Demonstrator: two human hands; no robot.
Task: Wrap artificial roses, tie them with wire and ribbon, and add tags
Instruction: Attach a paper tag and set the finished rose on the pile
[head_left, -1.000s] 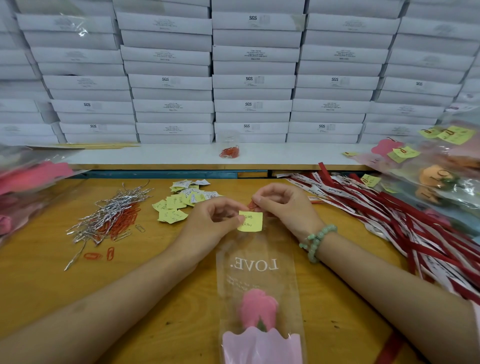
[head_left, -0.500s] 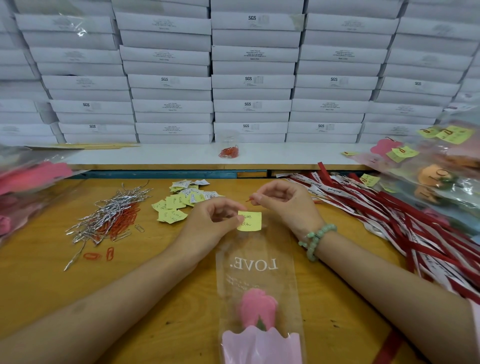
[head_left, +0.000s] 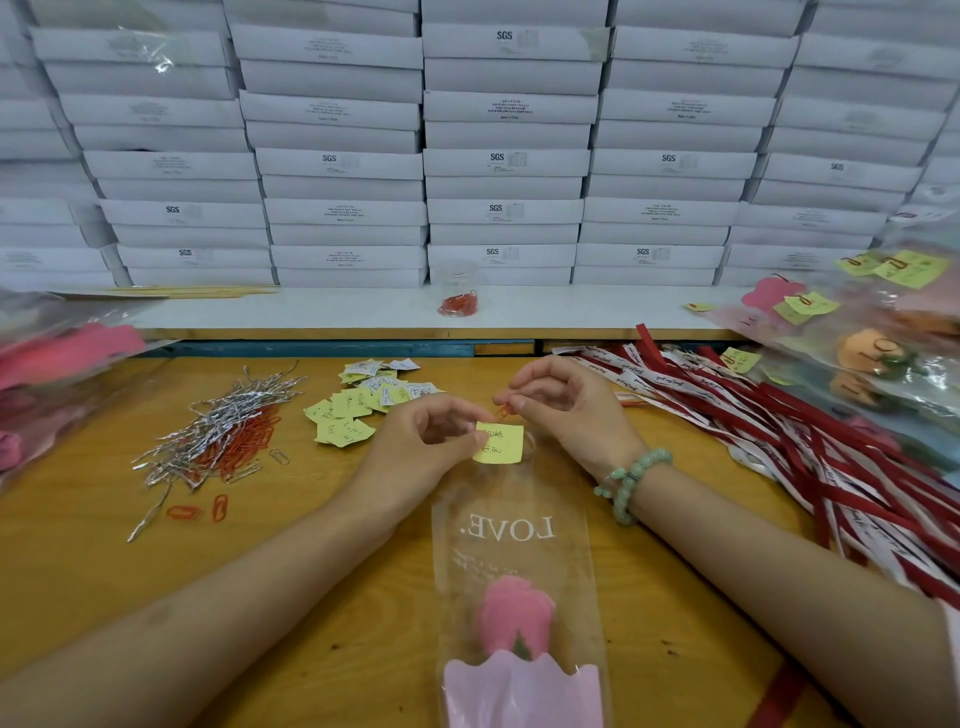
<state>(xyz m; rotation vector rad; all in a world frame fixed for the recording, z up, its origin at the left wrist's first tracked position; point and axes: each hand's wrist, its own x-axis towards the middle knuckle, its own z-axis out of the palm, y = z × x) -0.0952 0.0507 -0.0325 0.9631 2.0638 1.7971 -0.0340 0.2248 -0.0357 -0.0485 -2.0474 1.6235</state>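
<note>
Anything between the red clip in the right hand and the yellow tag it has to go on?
Nothing visible. The red paper clip, pinched by the right hand, sits just above the yellow tag; the left hand pinches only the tag's left edge.

Tag (head_left: 498, 442) writing illegible — sleeve (head_left: 514, 545) base cut off.

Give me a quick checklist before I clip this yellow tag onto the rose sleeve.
1. Tag held: left hand pinches the yellow tag at the sleeve top: ok.
2. Clip ready: right hand pinches a red paper clip: ok.
3. Clip slid onto tag: not ok, it sits just above the top edge.
4. Clip lined up to catch the film too: cannot tell.
5. Tag writing faces up: ok.
6. Flower in place: pink rose inside sleeve: ok.
</note>
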